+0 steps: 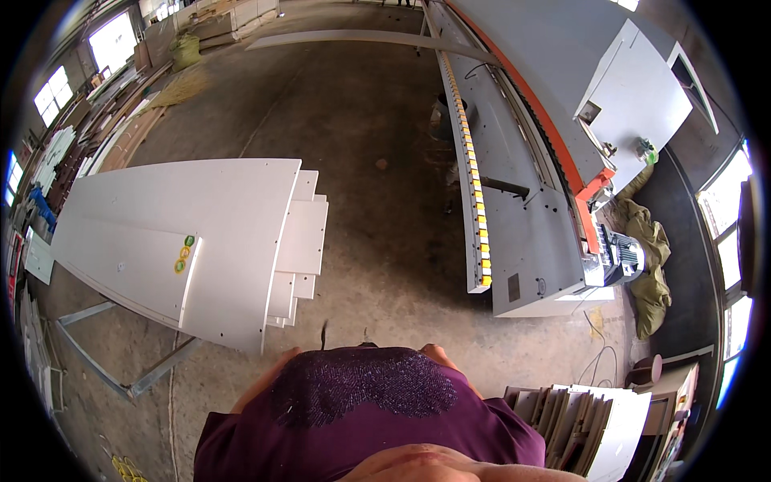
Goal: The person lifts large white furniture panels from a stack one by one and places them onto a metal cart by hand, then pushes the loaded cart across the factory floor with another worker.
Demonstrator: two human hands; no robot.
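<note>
Neither of my hands shows. My purple top [361,410] fills the lower middle of the head view, with only a sliver of my left arm [255,387] and of my right arm [451,363] at its sides. Just ahead and to my left lies a stack of large white panels [185,233] on a grey metal frame [144,377]. Shorter white boards [303,237] stick out of the stack's right side. To my right stands a long grey machine [530,217] with a row of yellow-marked feed blocks [475,201] and an orange strip.
Bare concrete floor [377,209] runs between the panel stack and the machine. Upright boards fill a rack [578,418] at lower right. An olive cloth heap [650,265] lies beyond the machine's end. Timber and boards line the left wall [104,112].
</note>
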